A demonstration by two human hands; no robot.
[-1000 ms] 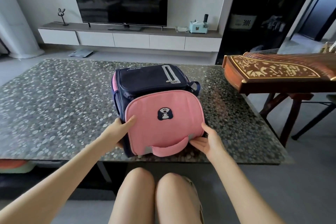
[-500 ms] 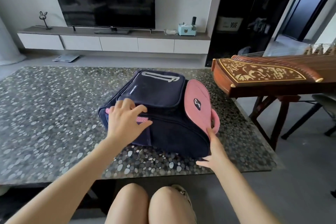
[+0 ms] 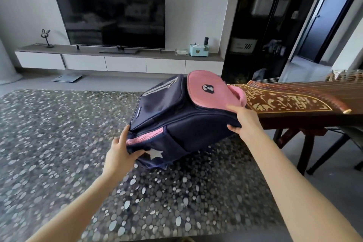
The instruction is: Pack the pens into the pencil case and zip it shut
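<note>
The left hand (image 3: 119,151) and right hand (image 3: 243,122) clutch the tilted backpack (image 3: 186,124) between them. Swung past the right hand, it could strike the zither (image 3: 284,102).

Counted: one backpack (image 3: 182,124), one left hand (image 3: 119,153), one right hand (image 3: 244,124), one table (image 3: 59,143), one television (image 3: 114,12), one zither (image 3: 290,102) at three o'clock.

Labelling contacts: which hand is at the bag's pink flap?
The right hand, at the pink flap's lower edge; the left hand grips the bag by the star.
</note>
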